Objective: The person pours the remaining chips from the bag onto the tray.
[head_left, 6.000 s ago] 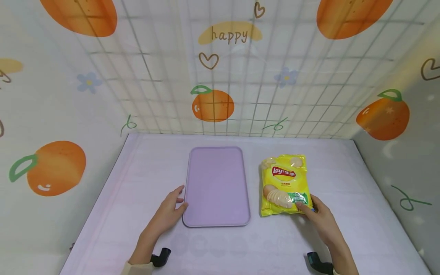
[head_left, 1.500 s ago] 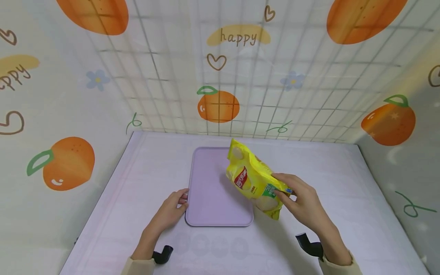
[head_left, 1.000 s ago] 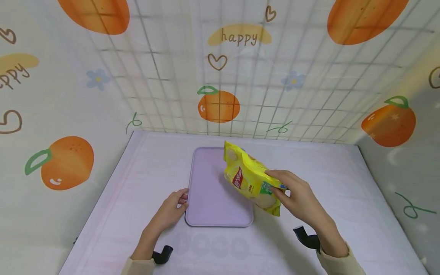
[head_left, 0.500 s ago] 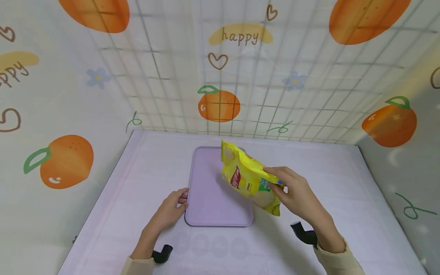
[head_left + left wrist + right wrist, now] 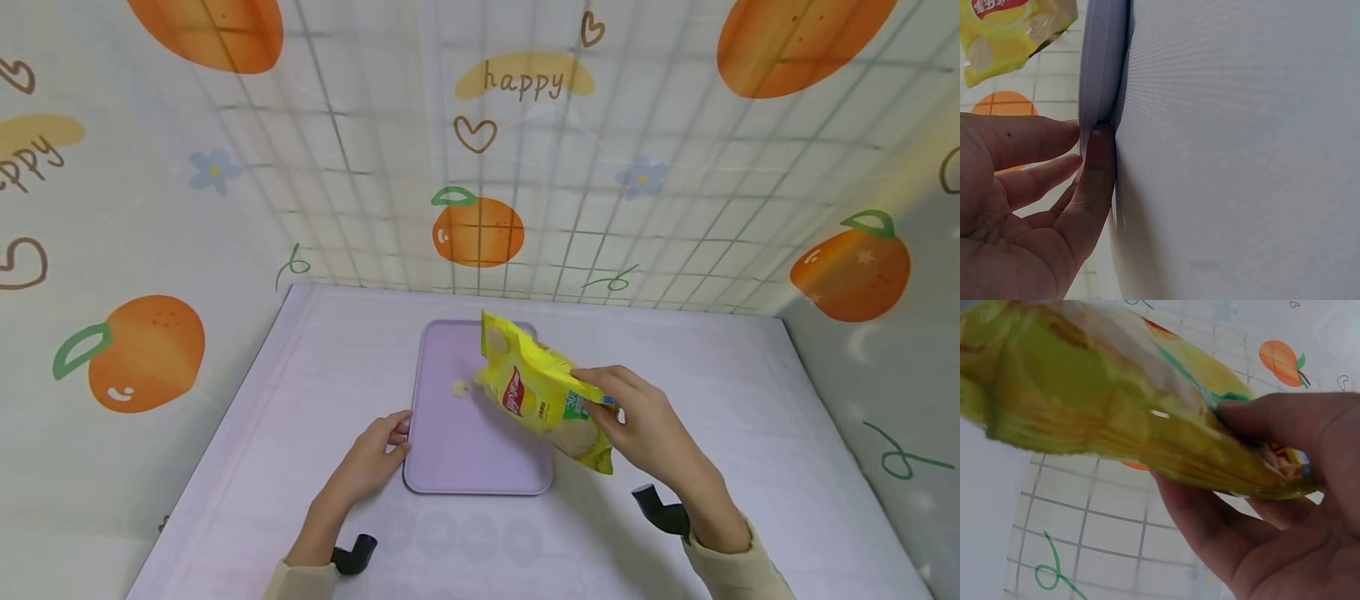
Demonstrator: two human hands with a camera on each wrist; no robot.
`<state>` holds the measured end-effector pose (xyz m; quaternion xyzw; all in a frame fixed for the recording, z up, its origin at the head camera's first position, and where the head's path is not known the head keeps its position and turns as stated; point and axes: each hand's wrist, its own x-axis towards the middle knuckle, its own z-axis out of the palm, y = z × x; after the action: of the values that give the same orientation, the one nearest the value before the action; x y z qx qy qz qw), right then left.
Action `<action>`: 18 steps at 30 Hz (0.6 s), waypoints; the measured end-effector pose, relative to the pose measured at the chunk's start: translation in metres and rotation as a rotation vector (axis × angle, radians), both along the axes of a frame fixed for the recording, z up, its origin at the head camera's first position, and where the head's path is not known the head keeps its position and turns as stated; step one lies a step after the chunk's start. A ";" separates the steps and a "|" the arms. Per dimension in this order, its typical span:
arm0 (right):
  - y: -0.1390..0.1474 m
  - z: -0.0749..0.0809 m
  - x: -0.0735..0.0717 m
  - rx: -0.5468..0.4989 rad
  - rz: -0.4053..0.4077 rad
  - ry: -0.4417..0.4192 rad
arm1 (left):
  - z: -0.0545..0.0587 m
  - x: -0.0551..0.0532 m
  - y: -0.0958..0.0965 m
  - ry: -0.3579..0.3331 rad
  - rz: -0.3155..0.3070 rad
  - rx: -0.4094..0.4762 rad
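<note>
A yellow bag of potato chips (image 5: 525, 383) is tilted above the lilac tray (image 5: 465, 458), its far end pointing toward the tray's back. My right hand (image 5: 652, 425) grips the bag by its near right side, thumb on one face and fingers on the other, as the right wrist view also shows. One small pale potato chip (image 5: 460, 388) appears over the tray, just left of the bag. My left hand (image 5: 375, 454) holds the tray's left edge; in the left wrist view, fingertips (image 5: 1102, 134) meet the tray's rim (image 5: 1100, 62).
The tray lies on a pale lilac table (image 5: 330, 358). A patterned cloth wall (image 5: 360, 192) with printed oranges rises behind the table and on both sides. Black camera mounts (image 5: 355, 555) sit at both wrists.
My right hand has lifted the bag from the table's right side, tilted it and brought it left over the tray. A chip now shows beside the bag. The left hand stays at the tray edge.
</note>
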<state>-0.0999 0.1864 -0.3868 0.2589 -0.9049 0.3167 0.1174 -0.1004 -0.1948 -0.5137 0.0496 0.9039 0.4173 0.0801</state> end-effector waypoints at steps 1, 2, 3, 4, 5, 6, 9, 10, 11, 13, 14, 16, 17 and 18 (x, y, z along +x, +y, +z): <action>0.000 0.000 0.000 0.002 0.001 0.004 | 0.000 0.000 0.000 0.000 -0.001 -0.001; 0.000 0.000 0.000 0.005 0.001 0.006 | 0.000 0.000 0.000 0.000 -0.001 0.000; 0.000 0.000 0.001 0.008 0.001 0.005 | 0.000 0.000 0.000 -0.001 0.000 -0.001; 0.000 0.001 0.001 0.009 0.002 0.005 | 0.000 0.000 0.000 -0.001 -0.001 -0.003; 0.000 0.001 0.001 0.007 0.003 0.006 | 0.000 0.000 0.000 0.000 -0.001 -0.004; 0.000 0.001 0.002 0.005 0.002 0.004 | 0.000 0.000 0.000 0.000 -0.001 -0.004; 0.001 0.000 0.002 -0.004 -0.005 -0.004 | -0.001 0.000 0.000 -0.001 -0.003 -0.005; 0.001 0.000 0.002 -0.008 -0.004 -0.003 | -0.001 0.000 0.000 0.000 -0.003 -0.003; 0.001 0.000 0.002 -0.012 -0.004 -0.004 | -0.001 0.000 0.000 -0.001 -0.003 -0.002; 0.001 0.000 0.002 -0.004 -0.005 -0.006 | -0.001 0.000 0.000 -0.004 -0.003 -0.001; 0.001 0.000 0.002 0.000 -0.002 -0.008 | -0.001 0.000 0.000 -0.006 -0.003 -0.002; 0.000 -0.001 0.002 0.014 0.003 -0.001 | 0.000 0.000 0.000 -0.007 -0.001 -0.003; 0.000 -0.001 0.002 0.023 0.001 0.001 | 0.000 0.000 0.000 -0.008 -0.001 -0.003; 0.000 -0.001 0.002 0.029 -0.001 0.005 | 0.000 0.000 0.000 -0.008 -0.001 -0.004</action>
<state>-0.0982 0.1861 -0.3875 0.2611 -0.9093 0.3027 0.1157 -0.1000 -0.1944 -0.5136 0.0480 0.9043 0.4159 0.0841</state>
